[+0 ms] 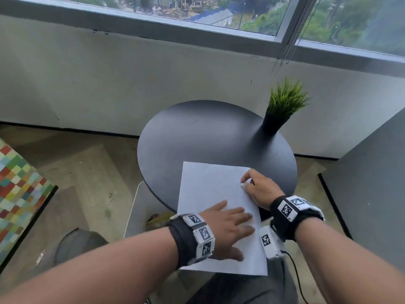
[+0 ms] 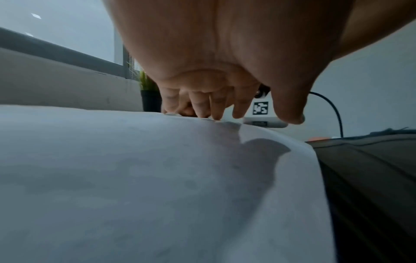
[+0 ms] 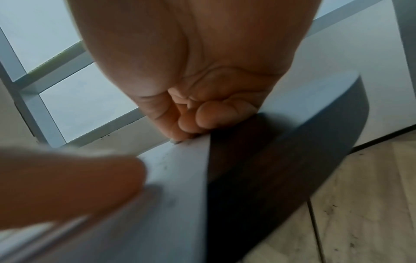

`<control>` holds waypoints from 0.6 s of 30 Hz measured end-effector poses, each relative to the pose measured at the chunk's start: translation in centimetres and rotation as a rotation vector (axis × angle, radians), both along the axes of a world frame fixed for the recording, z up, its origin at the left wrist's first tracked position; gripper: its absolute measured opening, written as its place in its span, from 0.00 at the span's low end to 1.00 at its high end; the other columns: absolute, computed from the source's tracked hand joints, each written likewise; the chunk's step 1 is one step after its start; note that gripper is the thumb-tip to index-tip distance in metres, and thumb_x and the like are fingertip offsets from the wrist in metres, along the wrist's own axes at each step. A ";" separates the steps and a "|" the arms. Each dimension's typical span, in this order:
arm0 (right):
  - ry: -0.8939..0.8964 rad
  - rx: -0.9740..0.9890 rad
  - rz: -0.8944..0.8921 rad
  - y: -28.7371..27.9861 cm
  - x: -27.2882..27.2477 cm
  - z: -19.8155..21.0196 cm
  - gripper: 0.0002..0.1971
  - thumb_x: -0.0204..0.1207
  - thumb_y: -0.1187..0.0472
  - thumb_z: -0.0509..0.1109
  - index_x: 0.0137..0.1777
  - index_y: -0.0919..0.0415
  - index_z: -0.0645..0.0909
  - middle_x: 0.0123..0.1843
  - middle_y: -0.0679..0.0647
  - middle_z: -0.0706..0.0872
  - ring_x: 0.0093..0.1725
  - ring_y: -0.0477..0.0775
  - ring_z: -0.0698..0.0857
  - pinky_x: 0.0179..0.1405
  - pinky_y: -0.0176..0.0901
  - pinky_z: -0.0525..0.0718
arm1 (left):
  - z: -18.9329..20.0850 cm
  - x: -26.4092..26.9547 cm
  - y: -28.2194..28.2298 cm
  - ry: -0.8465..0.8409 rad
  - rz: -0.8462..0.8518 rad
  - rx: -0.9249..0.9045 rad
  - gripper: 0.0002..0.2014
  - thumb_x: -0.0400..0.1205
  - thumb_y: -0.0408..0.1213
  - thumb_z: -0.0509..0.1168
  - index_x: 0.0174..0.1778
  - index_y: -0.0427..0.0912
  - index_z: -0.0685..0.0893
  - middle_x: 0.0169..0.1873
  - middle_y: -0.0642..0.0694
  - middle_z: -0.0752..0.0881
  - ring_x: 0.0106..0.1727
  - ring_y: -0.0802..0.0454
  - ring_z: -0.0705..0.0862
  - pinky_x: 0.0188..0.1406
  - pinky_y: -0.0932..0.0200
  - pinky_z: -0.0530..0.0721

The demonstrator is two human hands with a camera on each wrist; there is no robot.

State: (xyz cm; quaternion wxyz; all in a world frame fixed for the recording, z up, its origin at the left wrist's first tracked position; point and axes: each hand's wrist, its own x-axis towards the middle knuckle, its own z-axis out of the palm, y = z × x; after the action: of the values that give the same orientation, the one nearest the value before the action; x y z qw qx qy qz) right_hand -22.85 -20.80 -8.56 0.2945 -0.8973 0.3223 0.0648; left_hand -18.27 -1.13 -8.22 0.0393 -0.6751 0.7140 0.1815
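Observation:
A white sheet of paper [image 1: 208, 187] lies on the round black table [image 1: 208, 132], and its near end hangs over the table's edge. My left hand [image 1: 230, 224] lies flat on the sheet's lower part with its fingers spread, pressing it down. My right hand [image 1: 256, 189] rests at the sheet's right edge and pinches a small white eraser [image 1: 243, 185] against the paper. Faint pencil marks show near the middle of the sheet. The right wrist view shows curled fingertips [image 3: 180, 131] touching the paper [image 3: 175, 178].
A potted grass plant [image 1: 282, 106] stands at the table's far right. A white chair [image 1: 135, 207] is under the table's left side. A checked cushion [image 1: 17, 189] is far left and a grey panel [image 1: 372, 194] at right. Wall and window lie behind.

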 end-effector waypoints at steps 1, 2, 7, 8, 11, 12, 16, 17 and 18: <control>0.000 0.005 -0.002 -0.1 0.1 0.0 0.02 0.77 0.50 0.65 0.47 0.43 0.75 0.41 0.45 0.84 0.45 0.53 0.83 0.45 0.46 0.76 | -0.5 -0.8 -0.5 0.014 -0.001 -0.005 0.39 0.85 0.63 0.60 0.89 0.48 0.57 0.89 0.44 0.52 0.89 0.45 0.48 0.86 0.34 0.46; 0.002 0.008 -0.009 -0.1 0.1 0.0 0.02 0.77 0.49 0.65 0.47 0.43 0.75 0.41 0.45 0.84 0.45 0.53 0.83 0.46 0.46 0.77 | -1.0 -1.3 -0.9 0.032 0.020 -0.013 0.42 0.84 0.65 0.59 0.89 0.47 0.55 0.90 0.44 0.51 0.90 0.44 0.47 0.85 0.34 0.44; 0.042 0.005 -0.027 -0.1 0.1 -0.1 0.04 0.73 0.48 0.60 0.46 0.38 0.71 0.45 0.50 0.87 0.48 0.59 0.84 0.52 0.51 0.81 | -1.8 1.4 -0.2 -0.009 0.093 0.027 0.44 0.82 0.73 0.49 0.90 0.55 0.47 0.90 0.48 0.38 0.89 0.49 0.35 0.85 0.38 0.33; 0.053 -0.002 -0.028 -0.1 0.1 0.0 0.04 0.73 0.49 0.59 0.47 0.38 0.70 0.47 0.52 0.87 0.49 0.61 0.84 0.52 0.51 0.81 | -1.7 2.7 0.3 -0.026 0.151 0.049 0.44 0.82 0.73 0.48 0.90 0.56 0.45 0.89 0.49 0.36 0.89 0.50 0.34 0.85 0.40 0.32; 0.068 -0.007 -0.031 0.2 0.2 0.3 0.04 0.75 0.50 0.58 0.48 0.39 0.70 0.50 0.53 0.86 0.49 0.61 0.83 0.52 0.50 0.80 | -1.0 6.8 1.4 -0.087 0.458 0.147 0.45 0.82 0.74 0.47 0.90 0.55 0.40 0.89 0.51 0.34 0.88 0.50 0.33 0.86 0.38 0.36; 0.072 -0.006 -0.035 0.2 0.2 0.4 0.04 0.76 0.50 0.57 0.48 0.39 0.71 0.51 0.53 0.85 0.50 0.61 0.83 0.53 0.50 0.80 | -0.9 7.7 1.5 -0.106 0.580 0.168 0.47 0.81 0.75 0.47 0.90 0.54 0.40 0.89 0.49 0.34 0.89 0.48 0.33 0.85 0.35 0.37; 0.081 -0.013 -0.038 0.4 0.3 0.6 0.05 0.77 0.52 0.58 0.50 0.41 0.72 0.53 0.53 0.85 0.52 0.62 0.82 0.55 0.50 0.79 | -0.6 5.8 0.4 -0.103 0.558 0.132 0.49 0.80 0.76 0.49 0.89 0.53 0.38 0.88 0.47 0.33 0.88 0.46 0.31 0.84 0.31 0.38; 0.083 -0.015 -0.037 0.4 0.3 0.6 0.05 0.76 0.52 0.58 0.50 0.41 0.72 0.54 0.54 0.85 0.52 0.62 0.82 0.55 0.50 0.79 | -0.5 4.3 0.0 -0.069 0.413 0.105 0.49 0.80 0.76 0.50 0.89 0.54 0.38 0.88 0.48 0.33 0.88 0.47 0.31 0.85 0.31 0.37; 0.086 -0.017 -0.036 0.4 0.3 0.7 0.05 0.76 0.52 0.58 0.50 0.41 0.72 0.54 0.54 0.85 0.52 0.62 0.82 0.56 0.50 0.79 | -0.7 2.8 -0.1 -0.039 0.263 0.085 0.48 0.80 0.76 0.49 0.89 0.55 0.40 0.88 0.49 0.33 0.88 0.48 0.31 0.85 0.32 0.36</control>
State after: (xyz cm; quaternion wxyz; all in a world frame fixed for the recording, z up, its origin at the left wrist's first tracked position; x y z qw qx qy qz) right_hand -22.58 -20.45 -7.90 0.2739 -0.8902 0.3513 0.0952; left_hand -15.46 -1.21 -8.88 0.0578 -0.7640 0.6101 0.2019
